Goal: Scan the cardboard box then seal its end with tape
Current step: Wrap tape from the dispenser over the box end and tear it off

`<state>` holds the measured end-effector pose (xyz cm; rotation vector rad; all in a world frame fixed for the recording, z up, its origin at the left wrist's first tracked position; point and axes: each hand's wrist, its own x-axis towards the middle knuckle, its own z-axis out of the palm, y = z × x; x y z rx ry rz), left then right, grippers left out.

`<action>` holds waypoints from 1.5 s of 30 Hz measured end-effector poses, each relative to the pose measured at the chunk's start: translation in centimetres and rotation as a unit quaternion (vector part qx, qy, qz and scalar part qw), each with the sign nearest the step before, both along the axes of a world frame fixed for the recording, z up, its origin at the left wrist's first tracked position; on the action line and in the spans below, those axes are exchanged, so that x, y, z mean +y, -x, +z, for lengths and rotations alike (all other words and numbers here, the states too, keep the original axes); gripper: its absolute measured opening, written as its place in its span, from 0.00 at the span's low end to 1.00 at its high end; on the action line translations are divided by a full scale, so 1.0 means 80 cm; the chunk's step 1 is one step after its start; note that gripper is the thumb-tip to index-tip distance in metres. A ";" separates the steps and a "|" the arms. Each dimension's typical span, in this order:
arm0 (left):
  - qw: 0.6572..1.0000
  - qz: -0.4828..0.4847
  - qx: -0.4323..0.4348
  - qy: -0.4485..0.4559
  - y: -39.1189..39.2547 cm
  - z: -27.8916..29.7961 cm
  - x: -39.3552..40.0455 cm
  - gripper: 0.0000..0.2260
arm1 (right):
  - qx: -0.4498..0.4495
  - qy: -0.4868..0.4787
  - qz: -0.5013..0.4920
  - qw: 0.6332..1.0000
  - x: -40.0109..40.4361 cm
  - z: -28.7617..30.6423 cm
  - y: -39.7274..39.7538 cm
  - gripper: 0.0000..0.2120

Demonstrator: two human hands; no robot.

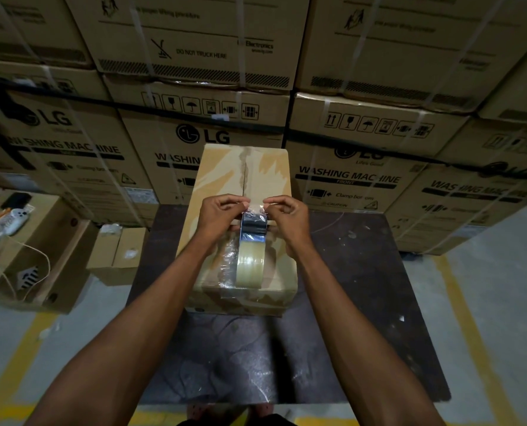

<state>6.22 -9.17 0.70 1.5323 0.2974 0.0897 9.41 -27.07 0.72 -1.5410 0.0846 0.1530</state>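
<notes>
Centrally, a cardboard box [243, 186] lies lengthwise on a dark table [363, 272], a clear tape roll [251, 256] upright on its top. Left hand [220, 215] and right hand [286, 216] pinch the tape's loose end [256, 209]. Best pulled taut and centred over the seam.

Both bare arms reach straight forward, side by side. The left hand [222, 212] and right hand [286, 215] sit close together, fingertips pinched, knuckles up.

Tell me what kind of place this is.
Probably a warehouse or stockroom: strapped washing machine cartons stacked like a wall, yellow floor lines on concrete, and a cardboard box being taped on a dark work table.
</notes>
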 end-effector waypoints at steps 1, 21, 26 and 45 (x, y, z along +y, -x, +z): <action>1.000 -0.001 0.000 0.002 0.000 0.001 0.000 0.05 | -0.002 -0.001 -0.001 1.000 0.000 0.000 0.000 0.08; 1.000 -0.004 0.031 0.002 -0.006 0.006 -0.005 0.03 | -0.033 0.021 0.019 0.999 -0.002 -0.007 -0.004 0.12; 0.999 -0.003 0.042 0.023 -0.007 0.006 -0.005 0.06 | 0.015 0.008 0.013 1.000 -0.008 -0.004 -0.005 0.11; 0.998 -0.012 0.051 -0.033 -0.019 0.002 -0.002 0.05 | -0.040 0.175 0.023 0.984 0.005 0.005 -0.018 0.06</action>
